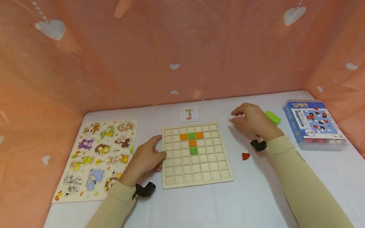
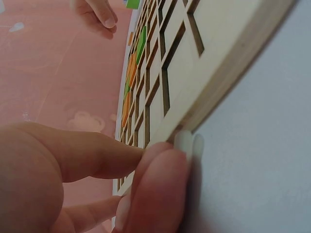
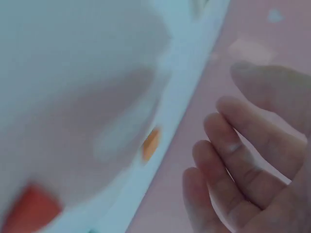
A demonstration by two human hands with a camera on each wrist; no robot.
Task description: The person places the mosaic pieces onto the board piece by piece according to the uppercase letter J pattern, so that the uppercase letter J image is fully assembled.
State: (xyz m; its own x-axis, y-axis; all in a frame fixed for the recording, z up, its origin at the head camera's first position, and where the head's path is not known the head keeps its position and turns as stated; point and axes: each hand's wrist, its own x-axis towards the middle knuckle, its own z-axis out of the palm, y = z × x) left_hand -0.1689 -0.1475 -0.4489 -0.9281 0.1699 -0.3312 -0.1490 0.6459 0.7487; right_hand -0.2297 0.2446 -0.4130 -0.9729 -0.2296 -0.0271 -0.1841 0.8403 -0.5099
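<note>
My left hand is at the left side of a wooden grid board. In the left wrist view its thumb and fingertips touch the board's rim, without a clear pinch. Orange squares and green squares lie in the board's cells, forming a T. My right hand hovers right of the board, fingers loosely bent and holding nothing. A red quarter-round piece lies on the table below it. The right wrist view also shows a small orange piece, which I cannot make out in the head view.
A small pattern card lies behind the board. An animal puzzle board is at the left, partly under my left arm. Beyond my right hand are a green block and a plastic box. Pink cloth hangs around the table.
</note>
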